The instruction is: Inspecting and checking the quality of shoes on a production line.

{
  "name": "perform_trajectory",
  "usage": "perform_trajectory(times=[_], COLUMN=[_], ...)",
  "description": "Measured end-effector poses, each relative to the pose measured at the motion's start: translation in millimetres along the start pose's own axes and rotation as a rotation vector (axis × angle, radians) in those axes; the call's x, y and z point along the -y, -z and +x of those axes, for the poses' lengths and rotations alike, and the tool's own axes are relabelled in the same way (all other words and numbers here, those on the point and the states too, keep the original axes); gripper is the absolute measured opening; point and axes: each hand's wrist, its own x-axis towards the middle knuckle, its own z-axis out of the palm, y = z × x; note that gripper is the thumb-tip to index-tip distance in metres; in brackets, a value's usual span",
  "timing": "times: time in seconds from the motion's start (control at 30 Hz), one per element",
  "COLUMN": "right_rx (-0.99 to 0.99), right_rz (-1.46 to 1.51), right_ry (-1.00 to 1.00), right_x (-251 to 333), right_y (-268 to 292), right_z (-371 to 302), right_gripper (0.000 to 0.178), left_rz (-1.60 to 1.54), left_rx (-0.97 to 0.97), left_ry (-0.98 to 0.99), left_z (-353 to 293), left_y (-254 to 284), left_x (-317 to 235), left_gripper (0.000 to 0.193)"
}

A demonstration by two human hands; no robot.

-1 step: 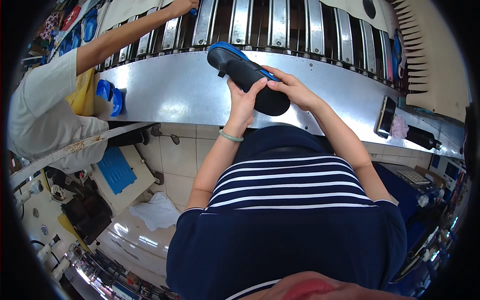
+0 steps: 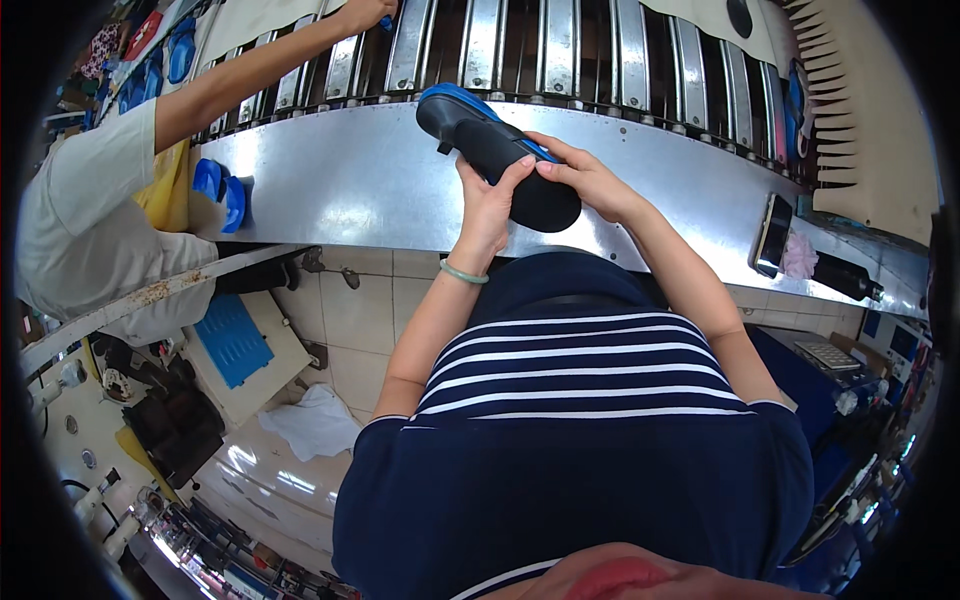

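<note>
I hold a black shoe (image 2: 480, 145) with a blue edge between both hands, above the metal ledge at the front of the conveyor. It is tilted, with its blue-edged end up at the far left and its rounded black end near my body. My left hand (image 2: 488, 205) grips it from the near left side, thumb pressed on the black surface. From the right, my right hand (image 2: 590, 178) closes on it, with the thumb close to the left one and fingers along the far blue edge. The palms' inner sides and the shoe's underside are hidden.
Beyond the metal ledge (image 2: 340, 190) runs a conveyor of metal slats (image 2: 557, 50). A co-worker's arm (image 2: 245, 80) reaches over it from the left. Blue straps (image 2: 222, 190) lie on the ledge's left end; a phone (image 2: 771, 234) and a black bottle (image 2: 843, 275) lie on the right.
</note>
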Motion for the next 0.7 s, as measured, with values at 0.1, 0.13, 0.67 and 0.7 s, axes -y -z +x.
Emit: perform_trajectory(times=[0.1,0.13,0.67,0.7], right_rx=[0.014,0.021,-0.047,-0.008], right_rz=[0.110,0.144,-0.030,0.100], right_ry=[-0.042,-0.052,-0.084,-0.142], right_x=[5.8,6.9,7.7,12.1], right_y=[1.4,1.6,8.1,16.1], right_z=[-1.2,-1.9,11.7,9.9], right_gripper=[0.053,0.053,0.045,0.045], left_rz=[-0.069,-0.102,-0.027,-0.025], left_rx=[0.051,0.077,0.063,0.064], left_ry=[0.017,0.030,0.075,0.067], left_z=[3.6,3.9,6.2,7.0], left_y=[4.7,6.8,-6.3,-5.4], left_x=[3.5,4.9,2.0,3.5], left_gripper=[0.081,0.081,0.074,0.080])
